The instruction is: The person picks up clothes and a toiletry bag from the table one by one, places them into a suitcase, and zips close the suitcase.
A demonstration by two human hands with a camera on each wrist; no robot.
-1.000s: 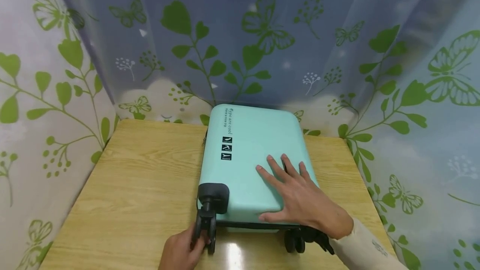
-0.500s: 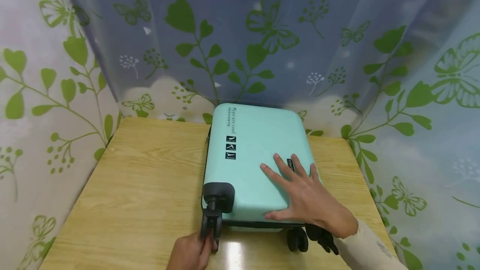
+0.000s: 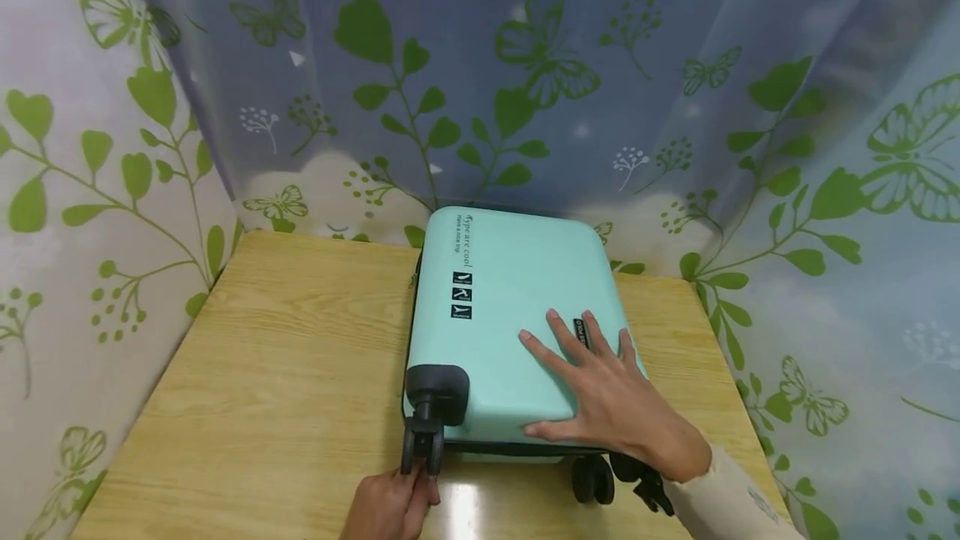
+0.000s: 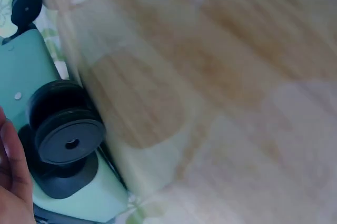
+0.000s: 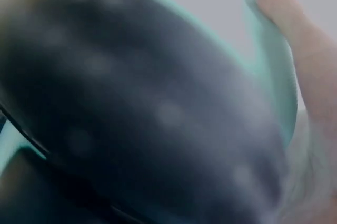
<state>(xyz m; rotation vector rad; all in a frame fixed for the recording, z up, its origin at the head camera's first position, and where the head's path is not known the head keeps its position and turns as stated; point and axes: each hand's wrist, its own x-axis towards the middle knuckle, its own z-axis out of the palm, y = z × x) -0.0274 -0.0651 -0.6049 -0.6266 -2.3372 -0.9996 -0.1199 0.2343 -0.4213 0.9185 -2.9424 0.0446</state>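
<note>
A mint-green hard-shell suitcase lies flat on the wooden table, its wheeled end towards me. My right hand rests on its top face near the right edge, fingers spread. The left hand is low at the near left corner, its fingertips by the lower end of a black caster wheel. That wheel partly hides the fingers, so their hold is unclear. In the left wrist view, the fingers are cropped at the edge beside a caster wheel. A large dark blurred shape fills much of the right wrist view.
More casters stick out at the near right corner. The wooden table extends to both sides of the suitcase. Patterned curtains with leaves and butterflies rise behind the table and along its sides.
The near left wheel has turned and now reaches less far down. The left hand has slipped slightly lower relative to it. The right hand keeps its place on the suitcase; the view shifted a little.
</note>
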